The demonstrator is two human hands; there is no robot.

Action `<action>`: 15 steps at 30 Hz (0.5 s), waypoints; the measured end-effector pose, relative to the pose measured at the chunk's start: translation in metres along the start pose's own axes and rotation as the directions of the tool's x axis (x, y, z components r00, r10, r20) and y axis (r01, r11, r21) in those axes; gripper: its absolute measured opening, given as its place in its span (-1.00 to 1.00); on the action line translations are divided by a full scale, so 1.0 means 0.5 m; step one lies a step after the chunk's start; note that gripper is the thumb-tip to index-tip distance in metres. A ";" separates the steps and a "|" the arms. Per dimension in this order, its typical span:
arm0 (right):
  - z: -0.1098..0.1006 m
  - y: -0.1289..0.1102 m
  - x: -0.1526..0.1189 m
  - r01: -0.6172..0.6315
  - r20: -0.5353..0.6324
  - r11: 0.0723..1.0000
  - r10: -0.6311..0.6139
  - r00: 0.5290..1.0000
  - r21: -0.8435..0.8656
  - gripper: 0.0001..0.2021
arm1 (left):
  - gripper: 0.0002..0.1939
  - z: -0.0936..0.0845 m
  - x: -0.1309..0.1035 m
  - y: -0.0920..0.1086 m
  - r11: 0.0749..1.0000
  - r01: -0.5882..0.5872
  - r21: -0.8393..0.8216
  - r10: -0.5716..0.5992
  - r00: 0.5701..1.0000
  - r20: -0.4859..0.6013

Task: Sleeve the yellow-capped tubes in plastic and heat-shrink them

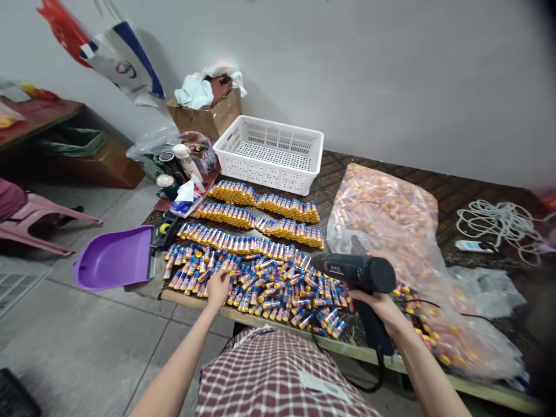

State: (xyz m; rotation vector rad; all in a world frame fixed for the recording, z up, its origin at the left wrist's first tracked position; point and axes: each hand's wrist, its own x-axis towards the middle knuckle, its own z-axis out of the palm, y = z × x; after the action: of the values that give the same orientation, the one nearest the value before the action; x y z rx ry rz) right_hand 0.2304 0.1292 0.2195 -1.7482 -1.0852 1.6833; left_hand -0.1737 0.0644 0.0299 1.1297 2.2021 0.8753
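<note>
My right hand [377, 307] is wrapped round the handle of a black heat gun [354, 270]. Its nozzle points left, over a loose heap of small tubes [264, 284] with blue and yellow ends and printed labels. At the left part of the heap, my left hand [218, 288] has its fingertips pinched together at a small yellow-ended tube [233, 272], partly hidden by the fingers. Behind the heap, more tubes stand side by side in neat rows [234, 215].
A white plastic basket [267, 174] sits behind the rows. On the right lie a clear bag of yellow-ended pieces [386, 202] and a coiled white cord [495, 223]. A purple dustpan [115, 260] juts out at the left, near bottles [186, 159] and a cardboard box [208, 119].
</note>
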 end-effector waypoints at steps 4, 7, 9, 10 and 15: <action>-0.091 0.017 -0.027 0.007 -0.053 1.000 -0.007 0.999 0.008 -0.64 | -0.75 0.107 0.045 0.123 0.983 -0.172 0.066 0.157 0.971 0.183; -0.138 0.038 -0.038 0.012 -0.085 0.999 -0.009 0.996 0.040 -0.60 | -0.76 0.212 0.068 0.217 0.959 -0.263 0.109 0.220 0.929 0.298; -0.160 0.052 -0.042 0.005 -0.099 0.999 -0.001 0.995 0.047 -0.56 | -0.71 0.278 0.077 0.265 0.947 -0.281 0.154 0.220 0.919 0.326; -0.169 0.058 -0.044 0.006 -0.103 0.999 -0.002 0.995 0.044 -0.55 | -0.66 0.306 0.079 0.283 0.944 -0.275 0.184 0.206 0.924 0.322; -0.211 0.081 -0.059 0.002 -0.091 0.999 0.003 0.996 0.052 -0.54 | -0.26 0.398 0.051 0.315 0.921 -0.190 0.339 0.106 0.962 0.253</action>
State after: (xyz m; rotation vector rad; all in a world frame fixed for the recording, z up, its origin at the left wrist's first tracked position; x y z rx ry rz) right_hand 0.3442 0.1014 0.2186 -1.7739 -0.9921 1.6015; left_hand 0.0291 0.2178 0.0100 1.5061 2.1533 0.3732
